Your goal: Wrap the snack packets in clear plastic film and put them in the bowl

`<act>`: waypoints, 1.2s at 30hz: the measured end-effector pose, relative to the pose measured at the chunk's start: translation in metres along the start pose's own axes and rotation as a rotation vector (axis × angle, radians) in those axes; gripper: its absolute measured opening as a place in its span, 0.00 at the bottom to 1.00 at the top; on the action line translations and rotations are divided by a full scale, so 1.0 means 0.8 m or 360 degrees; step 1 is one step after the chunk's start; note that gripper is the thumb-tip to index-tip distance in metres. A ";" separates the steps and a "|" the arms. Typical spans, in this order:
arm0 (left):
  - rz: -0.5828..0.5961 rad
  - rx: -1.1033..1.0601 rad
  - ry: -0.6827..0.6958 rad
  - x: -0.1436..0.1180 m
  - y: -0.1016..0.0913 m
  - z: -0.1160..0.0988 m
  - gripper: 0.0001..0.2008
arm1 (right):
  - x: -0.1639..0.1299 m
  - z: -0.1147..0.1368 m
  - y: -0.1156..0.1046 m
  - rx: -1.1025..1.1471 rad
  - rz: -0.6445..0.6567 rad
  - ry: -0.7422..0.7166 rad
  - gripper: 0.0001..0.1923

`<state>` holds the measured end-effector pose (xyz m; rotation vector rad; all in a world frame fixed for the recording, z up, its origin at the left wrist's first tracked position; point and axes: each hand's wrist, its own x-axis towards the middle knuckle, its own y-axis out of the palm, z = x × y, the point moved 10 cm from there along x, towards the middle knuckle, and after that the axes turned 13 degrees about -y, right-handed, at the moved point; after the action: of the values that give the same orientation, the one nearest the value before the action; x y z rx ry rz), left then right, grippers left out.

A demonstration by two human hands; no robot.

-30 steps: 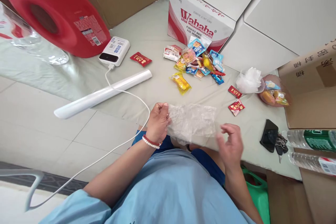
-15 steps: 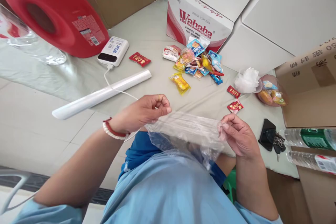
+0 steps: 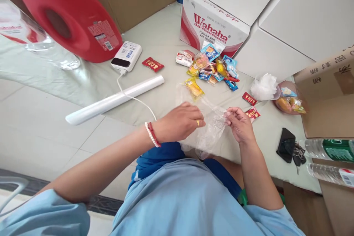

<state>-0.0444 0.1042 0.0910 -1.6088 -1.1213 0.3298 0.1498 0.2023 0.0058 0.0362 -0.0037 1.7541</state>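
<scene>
1. Pinching a clear plastic bag (image 3: 210, 127) at its top edge, my left hand (image 3: 181, 122) and right hand (image 3: 240, 125) hold it between them, just above my lap and the near edge of the pale cloth (image 3: 155, 49).
2. My left hand has its fingers closed on the bag's left side; a ring shows on one finger and a red and white bracelet (image 3: 151, 134) sits at the wrist.
3. My right hand grips the bag's right side between thumb and fingertips.
4. The bag hangs crumpled below my hands, and its upper part lies over the cloth toward a yellow snack packet (image 3: 194, 87).
5. Farther off lies a pile of wrapped snacks (image 3: 214, 68), just in front of a red and white Wahaha box (image 3: 212, 25).
6. To the left of the bag lies a white roll (image 3: 114, 99), with a white cable (image 3: 132, 97) crossing over it from a power bank (image 3: 126, 56).
7. A small red packet (image 3: 153, 64) lies near the power bank, and two more red packets (image 3: 251, 105) lie just right of my right hand.
8. On the far right are a crumpled white bag (image 3: 264, 85), a black phone (image 3: 285, 144) with keys, and two water bottles (image 3: 329, 160).
</scene>
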 end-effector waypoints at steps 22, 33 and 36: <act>-0.0016 0.0356 -0.0919 -0.041 0.096 0.079 0.27 | -0.101 -0.003 0.036 -0.2058 0.0888 -0.0868 0.30; 0.0048 0.0375 -0.0955 -0.065 0.102 0.090 0.32 | -0.017 0.036 -0.090 -0.1926 0.0271 -0.0694 0.19; 0.0026 0.0372 -0.0942 -0.063 0.101 0.091 0.31 | 0.085 0.064 -0.069 -0.2074 0.0265 -0.0664 0.18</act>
<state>-0.0822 0.1118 -0.0226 -1.3430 -1.4449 0.9564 0.1924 0.2782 0.0582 -0.5560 -1.4571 1.5832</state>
